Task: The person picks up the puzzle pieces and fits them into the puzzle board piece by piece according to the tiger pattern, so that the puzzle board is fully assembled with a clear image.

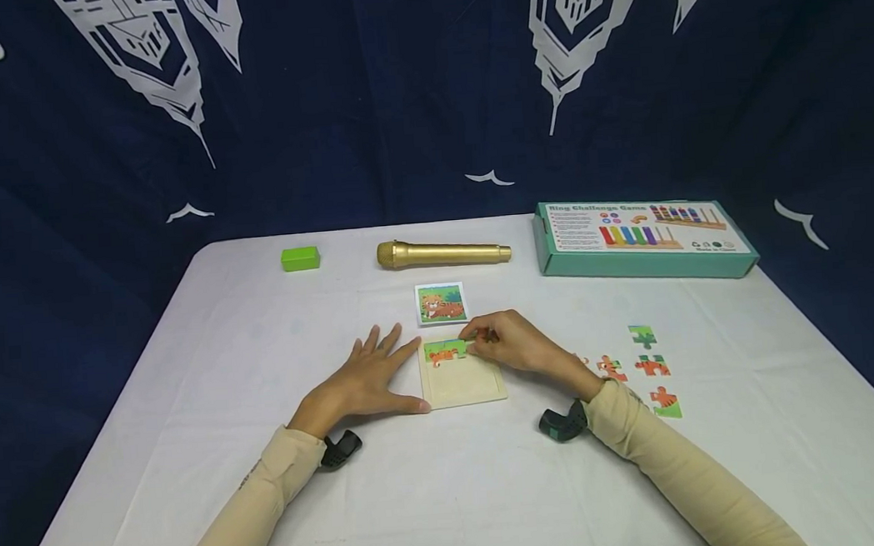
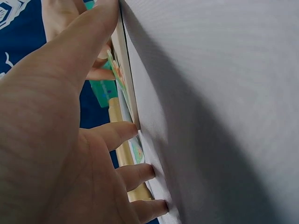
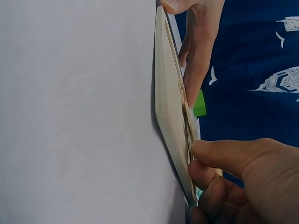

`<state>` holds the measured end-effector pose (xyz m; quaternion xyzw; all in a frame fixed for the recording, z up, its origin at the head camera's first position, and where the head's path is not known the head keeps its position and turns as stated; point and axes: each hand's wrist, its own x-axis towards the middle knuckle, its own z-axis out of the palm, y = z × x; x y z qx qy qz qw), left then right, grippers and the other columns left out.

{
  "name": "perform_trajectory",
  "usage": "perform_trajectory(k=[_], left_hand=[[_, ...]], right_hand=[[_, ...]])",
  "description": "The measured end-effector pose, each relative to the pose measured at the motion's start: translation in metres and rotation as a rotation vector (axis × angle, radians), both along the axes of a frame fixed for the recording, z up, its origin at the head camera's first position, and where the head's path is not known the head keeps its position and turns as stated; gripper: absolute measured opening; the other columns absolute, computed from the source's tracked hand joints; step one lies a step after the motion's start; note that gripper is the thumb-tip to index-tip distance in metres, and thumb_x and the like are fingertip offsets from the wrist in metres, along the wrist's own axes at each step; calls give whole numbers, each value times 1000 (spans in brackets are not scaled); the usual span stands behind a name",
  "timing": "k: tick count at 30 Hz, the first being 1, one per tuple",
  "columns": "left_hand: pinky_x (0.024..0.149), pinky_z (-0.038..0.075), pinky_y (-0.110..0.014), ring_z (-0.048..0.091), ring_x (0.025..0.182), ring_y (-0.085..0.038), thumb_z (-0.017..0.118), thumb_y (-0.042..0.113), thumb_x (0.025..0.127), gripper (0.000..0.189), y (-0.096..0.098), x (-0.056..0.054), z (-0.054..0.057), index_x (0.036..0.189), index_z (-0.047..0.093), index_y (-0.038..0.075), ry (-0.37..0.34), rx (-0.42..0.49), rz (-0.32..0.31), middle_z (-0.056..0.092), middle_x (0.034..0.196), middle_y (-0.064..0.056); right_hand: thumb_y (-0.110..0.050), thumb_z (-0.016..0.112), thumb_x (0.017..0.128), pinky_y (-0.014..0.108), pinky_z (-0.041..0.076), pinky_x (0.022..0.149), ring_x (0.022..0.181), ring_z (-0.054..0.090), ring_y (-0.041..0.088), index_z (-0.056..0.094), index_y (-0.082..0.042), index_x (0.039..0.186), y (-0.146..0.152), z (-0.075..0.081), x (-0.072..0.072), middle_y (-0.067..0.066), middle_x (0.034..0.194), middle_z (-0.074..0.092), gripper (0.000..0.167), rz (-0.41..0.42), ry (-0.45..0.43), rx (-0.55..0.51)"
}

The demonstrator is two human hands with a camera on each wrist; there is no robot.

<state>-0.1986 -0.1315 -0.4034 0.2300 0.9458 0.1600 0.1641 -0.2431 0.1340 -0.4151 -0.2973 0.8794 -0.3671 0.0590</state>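
Pinching a puzzle piece point(image 1: 470, 349) at the upper right of the tray point(image 1: 465, 384), mid-frame, my right hand point(image 1: 515, 342) faces my spread left hand point(image 1: 372, 381), whose thumb touches the tray's left edge; loose pieces point(image 1: 652, 366) lie on the surface point(image 1: 436, 507), right of centre.

Both forearms in beige sleeves point(image 1: 251, 501), left forearm point(image 1: 228, 536) slanting in from lower left, right forearm point(image 1: 689, 470) from lower right. Wrists point(image 1: 312, 416) bare past cuffs. Left hand point(image 1: 372, 377) palm down, fingers point(image 2: 138, 176) fanned and nearly straight, left thumb point(image 1: 400, 405) stretched inward, well apart from left index finger point(image 1: 406, 352). Right hand point(image 1: 512, 343) angled inward, right thumb point(image 3: 224, 153) and fingertip together in pinch grip, other fingers bent beneath. Hands near each other, apart.
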Motion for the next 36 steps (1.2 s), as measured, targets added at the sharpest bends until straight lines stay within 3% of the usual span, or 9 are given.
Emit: perform_trajectory(k=[21,30,36], left_hand=[[116,1,-57,-8,145,-40,65,73,72,104,0,-1,-1,154,23,24,5,-5,0,4,161,-12],[116,2,-57,-7,145,-40,65,73,72,105,0,-1,-2,154,23,24,7,-9,-3,4,161,-11],[116,1,-56,-8,145,-40,64,73,72,105,1,-2,-3,154,21,24,4,-11,-7,3,161,-10]], right_hand=[[-8,70,85,21,41,54,60,48,8,69,-6,104,0,0,0,-2,73,59,19,-5,57,71],[-10,65,90,22,42,56,63,49,10,68,-9,108,11,6,4,0,83,61,19,32,-38,16],[-14,64,92,23,43,57,66,51,12,68,-10,111,32,11,9,0,88,63,19,1,-42,-2]])
